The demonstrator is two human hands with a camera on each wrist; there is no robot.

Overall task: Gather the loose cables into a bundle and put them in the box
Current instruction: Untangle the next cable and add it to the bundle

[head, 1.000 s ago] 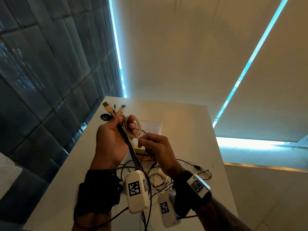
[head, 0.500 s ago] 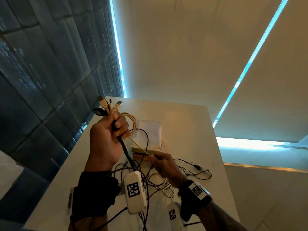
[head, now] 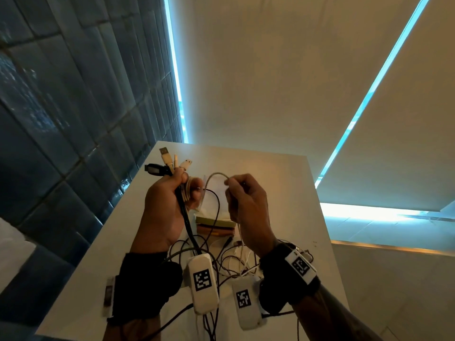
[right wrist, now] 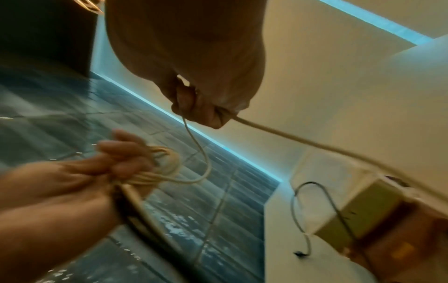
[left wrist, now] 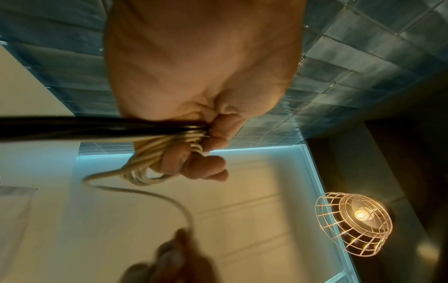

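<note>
Glossy black cable [left wrist: 72,126], glazed wall tiles [head: 73,94]

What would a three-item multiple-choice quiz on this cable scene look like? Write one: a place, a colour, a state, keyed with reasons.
1. Where is the small olive-and-brown cardboard box?
A. on the white table
B. in the left hand
C. on the floor

2. What colour is the thin cable coiled in the left hand?
A. red
B. cream
C. green

3. What is the right hand doing?
A. lying flat on the table
B. hanging idle
C. pinching the cream cable

Key: 1 A, the box sits on the white table beyond the hands; 2 B, the loops show pale cream; 3 C, the fingertips pinch the strand arcing from the coil.
</note>
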